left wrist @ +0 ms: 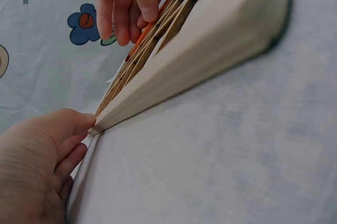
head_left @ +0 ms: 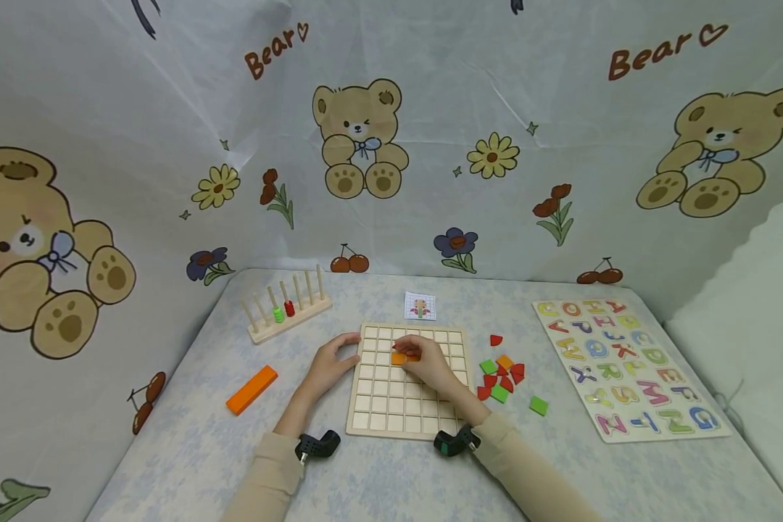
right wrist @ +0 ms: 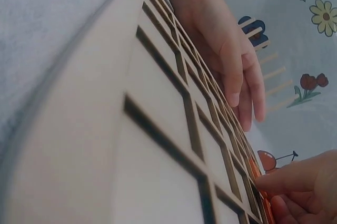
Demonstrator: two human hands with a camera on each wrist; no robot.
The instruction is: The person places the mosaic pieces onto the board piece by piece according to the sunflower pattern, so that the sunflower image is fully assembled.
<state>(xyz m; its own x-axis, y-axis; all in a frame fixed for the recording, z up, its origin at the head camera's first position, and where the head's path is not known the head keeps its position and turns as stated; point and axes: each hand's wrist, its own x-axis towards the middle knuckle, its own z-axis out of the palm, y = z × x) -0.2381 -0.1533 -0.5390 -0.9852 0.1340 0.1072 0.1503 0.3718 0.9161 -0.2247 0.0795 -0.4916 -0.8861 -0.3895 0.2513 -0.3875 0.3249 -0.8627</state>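
A pale wooden grid board (head_left: pixel 378 415) lies on the table. My left hand (head_left: pixel 327 368) rests at its left side, fingers lightly bent; in the left wrist view the left hand (left wrist: pixel 45 155) has its fingertips right at the board's edge. Over the upper middle squares, my right hand (head_left: pixel 428 362) pinches an orange square tile (head_left: pixel 414 357) between thumb and bent fingers. Another orange tile (head_left: pixel 398 359) sits to its left on the grid. By the index fingertip shows a small red piece (head_left: pixel 395 347), mostly hidden. In the right wrist view the right thumb (right wrist: pixel 287 176) touches the orange.
Red quarter-circle pieces (head_left: pixel 518 373), green squares (head_left: pixel 539 405) and an orange tile (head_left: pixel 505 362) lie right of the board. Behind it is a pattern card (head_left: pixel 420 306). At left are a peg stand (head_left: pixel 293 318) and an orange box (head_left: pixel 251 390); an alphabet board (head_left: pixel 626 428) lies far right.
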